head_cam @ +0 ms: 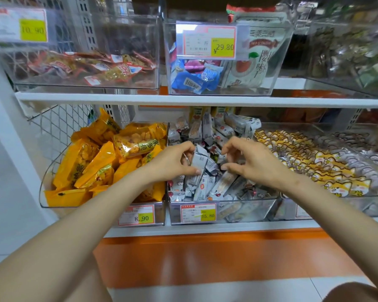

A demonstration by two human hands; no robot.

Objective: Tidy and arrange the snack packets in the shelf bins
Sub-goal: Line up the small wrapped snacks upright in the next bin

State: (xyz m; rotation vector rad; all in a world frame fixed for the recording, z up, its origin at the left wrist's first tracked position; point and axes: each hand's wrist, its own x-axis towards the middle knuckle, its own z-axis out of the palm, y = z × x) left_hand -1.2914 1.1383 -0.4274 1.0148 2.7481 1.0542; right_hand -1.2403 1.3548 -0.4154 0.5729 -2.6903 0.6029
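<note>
Head view, held packet [200, 159]: a grey-white snack packet at the centre of the frame, raised just above the heap in the middle bin. Its long axis runs roughly top to bottom of the frame, leaning a little right.
Left hand [175, 162]: grips the held packet from its left side, fingers curled over the upper edge and thumb under the lower edge.
Right hand [249, 160]: just right of the held packet, fingers curled down over the heap, thumb tip near the packet's lower right corner. Whether it pinches anything I cannot tell.
Deciding relation: the held packet lies between the two hands, and the left hand is the nearer since it already has it. Laying it in line with its neighbours probably means turning that upright axis down.
Grey-white packets [205, 186]: a loose heap pointing every way, slanted at the front and standing on end toward the back.
Middle bin [227, 199]: clear plastic on the lower shelf, with a price label [198, 212] on its front.
Yellow packets [96, 162]: piled in the bin at centre left.
Cat-print packets [303, 162]: in the bin at centre right.
Upper shelf [118, 98]: a white board across the frame carrying more clear bins.
</note>
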